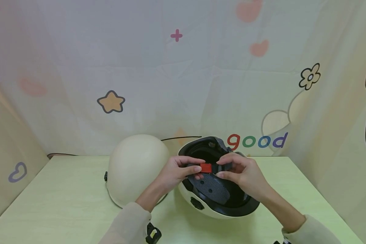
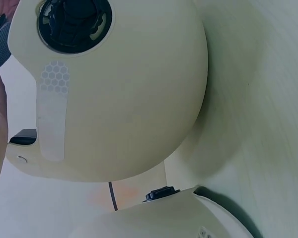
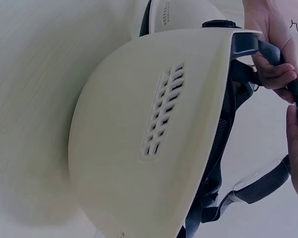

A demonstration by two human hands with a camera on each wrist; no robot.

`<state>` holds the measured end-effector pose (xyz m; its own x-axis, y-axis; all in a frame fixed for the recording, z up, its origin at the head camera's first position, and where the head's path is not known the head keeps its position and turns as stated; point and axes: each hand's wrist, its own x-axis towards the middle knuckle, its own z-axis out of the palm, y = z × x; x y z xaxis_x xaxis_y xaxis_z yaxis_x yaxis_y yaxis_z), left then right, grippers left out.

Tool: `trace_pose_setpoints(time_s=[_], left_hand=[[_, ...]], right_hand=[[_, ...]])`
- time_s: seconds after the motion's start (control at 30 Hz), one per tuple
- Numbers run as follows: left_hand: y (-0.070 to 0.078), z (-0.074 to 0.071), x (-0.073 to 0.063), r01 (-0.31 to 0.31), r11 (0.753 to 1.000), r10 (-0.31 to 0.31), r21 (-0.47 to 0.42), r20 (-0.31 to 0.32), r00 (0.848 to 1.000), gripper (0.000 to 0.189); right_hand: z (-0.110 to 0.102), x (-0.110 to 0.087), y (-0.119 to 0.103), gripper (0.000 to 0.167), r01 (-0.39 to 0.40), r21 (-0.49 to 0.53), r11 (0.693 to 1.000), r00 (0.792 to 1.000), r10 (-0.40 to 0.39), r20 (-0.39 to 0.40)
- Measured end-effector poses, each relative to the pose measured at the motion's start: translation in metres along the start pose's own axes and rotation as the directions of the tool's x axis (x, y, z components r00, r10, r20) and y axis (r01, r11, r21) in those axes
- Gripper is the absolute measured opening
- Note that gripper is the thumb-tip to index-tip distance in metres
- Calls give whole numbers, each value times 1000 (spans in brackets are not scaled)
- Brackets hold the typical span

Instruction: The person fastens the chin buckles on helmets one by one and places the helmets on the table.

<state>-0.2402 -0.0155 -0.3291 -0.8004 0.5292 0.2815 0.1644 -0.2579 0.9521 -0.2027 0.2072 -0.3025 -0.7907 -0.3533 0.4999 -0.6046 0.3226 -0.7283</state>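
Note:
A cream helmet [image 1: 218, 212] lies upside down, its black padded inside facing up. Over its opening, my left hand [image 1: 178, 169] pinches the red part of the chin-strap buckle [image 1: 205, 168] between thumb and fingers. From the other side my right hand [image 1: 244, 171] pinches the black end of that buckle and its strap. Red and black parts sit end to end in one line. In the right wrist view the dark strap [image 3: 262, 190] loops up from the helmet's rim toward the right hand. The left wrist view mostly shows the shell, with the left hand at its edge.
Dome up, a second cream helmet [image 1: 135, 169] stands close on the left, partly behind my left forearm. Both rest on a pale green table [image 1: 64, 203]. A printed curtain [image 1: 186, 84] hangs behind, with a dark cord [image 1: 181, 137] along its lower part.

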Motion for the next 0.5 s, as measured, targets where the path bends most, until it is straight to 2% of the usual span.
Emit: trace_pose_setpoints(time_s=[0.2, 0.3, 0.5], left_hand=[[2, 0, -1, 2, 1000, -2, -4, 4, 1000, 32], [2, -1, -1, -1, 1000, 1, -3, 0, 1000, 32], [2, -1, -1, -1, 1000, 1, -29, 10, 1000, 33]], right_hand=[[-4, 1, 2, 34, 62, 84, 995, 993, -69, 91], [-6, 1, 1, 34, 50, 74, 996, 994, -57, 95], [-7, 0, -1, 32, -28, -4, 1000, 998, 29, 52]])
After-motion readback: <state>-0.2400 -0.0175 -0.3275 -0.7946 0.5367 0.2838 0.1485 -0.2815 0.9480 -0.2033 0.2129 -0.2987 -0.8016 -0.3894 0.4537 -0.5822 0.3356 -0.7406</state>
